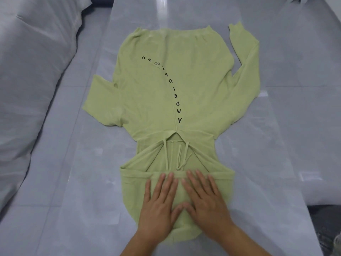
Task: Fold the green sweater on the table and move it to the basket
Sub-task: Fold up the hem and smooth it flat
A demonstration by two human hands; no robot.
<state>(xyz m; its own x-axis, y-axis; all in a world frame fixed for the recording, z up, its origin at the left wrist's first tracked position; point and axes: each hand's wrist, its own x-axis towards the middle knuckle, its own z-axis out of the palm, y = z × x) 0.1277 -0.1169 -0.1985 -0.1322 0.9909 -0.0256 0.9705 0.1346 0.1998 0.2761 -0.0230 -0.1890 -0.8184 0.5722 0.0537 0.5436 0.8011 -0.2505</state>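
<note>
The green sweater [156, 93] lies spread flat on the glossy table [267, 145], hem at the far end, hood nearest me. Black letters run in a curve down its front. The left sleeve is tucked in short; the right sleeve bends up along the body toward the hem. Two drawstrings lie over the hood opening. My left hand [159, 206] and my right hand [204, 202] rest palm-down, side by side, flat on the hood with fingers spread, holding nothing. No basket is in view.
White pillows and bedding [31, 74] lie along the left side of the table. More pale fabric [323, 191] sits at the right edge, and a dark floor patch shows at the lower right corner.
</note>
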